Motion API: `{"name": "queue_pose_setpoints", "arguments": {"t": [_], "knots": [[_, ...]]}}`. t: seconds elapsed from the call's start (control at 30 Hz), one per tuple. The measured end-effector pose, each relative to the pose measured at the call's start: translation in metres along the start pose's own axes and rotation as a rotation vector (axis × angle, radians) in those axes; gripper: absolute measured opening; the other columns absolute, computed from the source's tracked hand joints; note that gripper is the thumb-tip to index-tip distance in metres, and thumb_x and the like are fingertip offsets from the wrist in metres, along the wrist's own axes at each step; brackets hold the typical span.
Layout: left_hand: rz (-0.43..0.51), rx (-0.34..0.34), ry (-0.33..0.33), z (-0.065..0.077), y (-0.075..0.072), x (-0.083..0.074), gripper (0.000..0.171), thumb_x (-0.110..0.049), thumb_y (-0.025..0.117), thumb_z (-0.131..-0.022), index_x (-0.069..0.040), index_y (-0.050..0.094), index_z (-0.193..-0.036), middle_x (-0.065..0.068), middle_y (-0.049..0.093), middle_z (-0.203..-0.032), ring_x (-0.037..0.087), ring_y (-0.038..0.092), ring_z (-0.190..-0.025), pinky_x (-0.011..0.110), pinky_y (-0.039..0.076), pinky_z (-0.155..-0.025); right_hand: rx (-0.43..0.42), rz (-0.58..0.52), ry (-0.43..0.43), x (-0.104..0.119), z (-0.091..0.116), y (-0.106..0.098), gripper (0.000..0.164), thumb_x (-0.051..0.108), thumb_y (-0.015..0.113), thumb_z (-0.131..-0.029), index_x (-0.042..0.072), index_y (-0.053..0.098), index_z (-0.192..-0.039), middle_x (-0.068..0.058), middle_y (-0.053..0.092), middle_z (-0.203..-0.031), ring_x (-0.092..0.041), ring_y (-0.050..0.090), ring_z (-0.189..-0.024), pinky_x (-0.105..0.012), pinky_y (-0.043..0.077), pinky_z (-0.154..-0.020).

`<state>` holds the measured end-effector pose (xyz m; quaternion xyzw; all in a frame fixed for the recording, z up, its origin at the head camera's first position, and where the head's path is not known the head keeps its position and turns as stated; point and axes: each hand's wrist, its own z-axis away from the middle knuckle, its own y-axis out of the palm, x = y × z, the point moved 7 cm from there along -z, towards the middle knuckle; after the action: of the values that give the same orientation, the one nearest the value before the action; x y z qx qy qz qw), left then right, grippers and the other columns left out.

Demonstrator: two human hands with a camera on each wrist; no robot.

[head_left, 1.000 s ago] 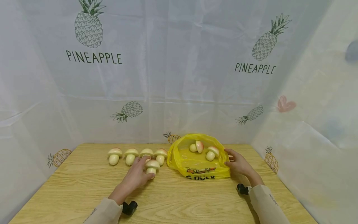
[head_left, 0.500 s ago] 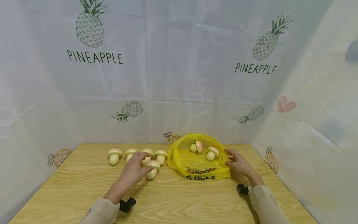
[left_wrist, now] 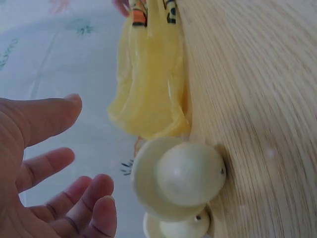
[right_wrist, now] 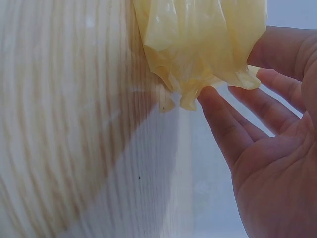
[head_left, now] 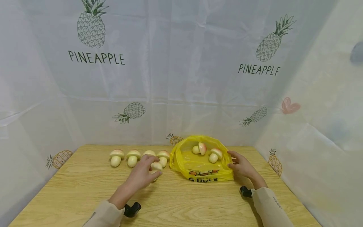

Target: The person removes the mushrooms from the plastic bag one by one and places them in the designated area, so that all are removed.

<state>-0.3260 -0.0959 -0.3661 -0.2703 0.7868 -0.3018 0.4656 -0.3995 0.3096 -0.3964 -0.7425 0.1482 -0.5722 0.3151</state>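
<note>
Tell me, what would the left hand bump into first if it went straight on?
Most likely the nearest toy mushroom, the one lowest in the head view: the left hand points toward it. How much gap lies between them is hard to judge.

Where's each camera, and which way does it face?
Head: on the head, forward and down over the table; left hand, right hand and sleeves show.
Left wrist: on that wrist, toward mushrooms and yellow bag; left hand shows, apparently right hand too.
Right wrist: on that wrist, toward the bag's end; right hand shows.
Both wrist views share the bag.
</note>
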Motion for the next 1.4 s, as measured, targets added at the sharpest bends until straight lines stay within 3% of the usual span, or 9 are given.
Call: {"name": "queue_pose_setpoints", "arguments": {"t": [0.1, 0.33, 0.67, 0.83, 1.03, 1.4], "knots": [[0.001, 0.020, 0.041, -0.002, 0.004, -0.006, 0.043, -0.022, 0.078, -0.081, -0.014, 0.061, -0.120, 0.007, 0.052, -0.113, 0.012, 0.048, -0.072, 0.026, 0.041, -0.059, 0.001, -0.001, 0.000, 0.005, 0.002, 0.000, 0.063, 0.000, 0.059, -0.092, -0.007, 0.027, -0.146, -0.035, 0.033, -0.140, -0.054, 0.043, -0.120, -0.047, 0.051, -0.086], [0.029, 0.079, 0.131, -0.006, 0.021, -0.017, 0.041, -0.026, 0.074, -0.085, -0.015, 0.059, -0.121, 0.004, 0.051, -0.112, 0.019, 0.054, -0.082, 0.027, 0.044, -0.063, -0.008, -0.011, -0.008, -0.007, -0.001, -0.001, 0.064, 0.002, 0.061, -0.092, -0.004, 0.028, -0.147, -0.034, 0.034, -0.140, -0.054, 0.043, -0.120, -0.048, 0.051, -0.086], [0.002, 0.140, 0.222, -0.023, 0.047, -0.036, 0.042, -0.031, 0.070, -0.088, -0.015, 0.058, -0.125, 0.001, 0.050, -0.111, 0.019, 0.055, -0.091, 0.030, 0.047, -0.071, 0.013, 0.009, -0.004, 0.009, 0.004, 0.000, 0.063, 0.002, 0.058, -0.093, -0.006, 0.026, -0.147, -0.035, 0.030, -0.143, -0.055, 0.040, -0.122, -0.050, 0.049, -0.088], [0.031, 0.171, 0.259, -0.036, 0.056, -0.048, 0.042, -0.032, 0.070, -0.088, -0.019, 0.056, -0.126, 0.002, 0.049, -0.114, 0.024, 0.055, -0.099, 0.033, 0.049, -0.075, 0.009, -0.013, -0.002, -0.003, -0.002, 0.000, 0.064, 0.000, 0.059, -0.092, -0.006, 0.026, -0.147, -0.035, 0.031, -0.142, -0.055, 0.041, -0.121, -0.050, 0.050, -0.086], [0.031, 0.211, 0.267, -0.059, 0.064, -0.057, 0.043, -0.038, 0.067, -0.089, -0.024, 0.055, -0.128, -0.003, 0.047, -0.114, 0.017, 0.053, -0.100, 0.031, 0.048, -0.076, -0.009, -0.011, -0.002, -0.028, -0.010, 0.000, 0.065, 0.004, 0.060, -0.093, 0.000, 0.027, -0.149, -0.031, 0.031, -0.144, -0.052, 0.042, -0.122, -0.047, 0.051, -0.086], [-0.031, 0.288, 0.324, -0.095, 0.084, -0.073, 0.046, -0.037, 0.066, -0.090, -0.025, 0.051, -0.133, -0.004, 0.046, -0.119, 0.012, 0.050, -0.102, 0.031, 0.048, -0.081, -0.015, -0.016, -0.021, -0.032, -0.012, 0.001, 0.065, 0.007, 0.062, -0.092, 0.001, 0.029, -0.148, -0.030, 0.033, -0.143, -0.051, 0.043, -0.122, -0.046, 0.051, -0.085]]}}
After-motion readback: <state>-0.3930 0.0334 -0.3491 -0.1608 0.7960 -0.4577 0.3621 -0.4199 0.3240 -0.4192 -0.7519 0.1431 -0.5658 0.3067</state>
